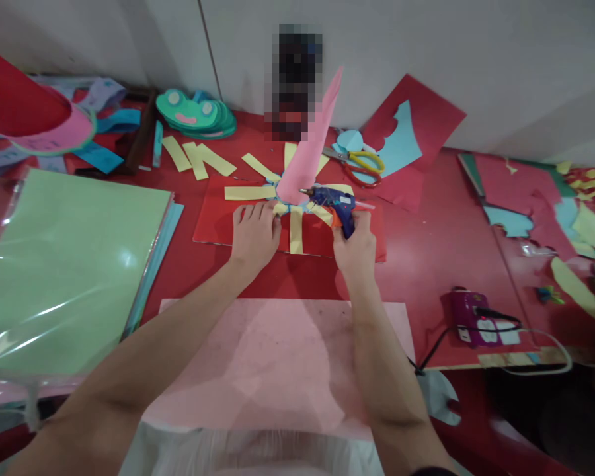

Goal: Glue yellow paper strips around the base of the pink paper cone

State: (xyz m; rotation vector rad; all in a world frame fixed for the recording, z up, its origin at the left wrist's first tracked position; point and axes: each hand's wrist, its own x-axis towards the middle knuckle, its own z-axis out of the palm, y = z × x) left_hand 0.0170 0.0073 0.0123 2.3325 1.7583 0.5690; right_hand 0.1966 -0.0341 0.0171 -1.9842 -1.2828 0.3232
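Note:
A tall pink paper cone (307,158) stands on a red sheet (213,221), with yellow strips (296,231) spread out around its base. My right hand (356,248) is wrapped round the handle of a blue glue gun (338,203), whose nozzle points left, at the cone's lower part. My left hand (256,231) rests on the red sheet at the lower left of the cone, fingers bent near a yellow strip; whether it pinches anything is hard to see.
Scissors (367,162) and cut blue paper (404,149) lie behind on the right. Loose yellow strips (198,158) and green frog shapes (193,116) are at the back left. Wrapped green paper (74,264) covers the left. A purple box (476,320) with cables sits at the right edge.

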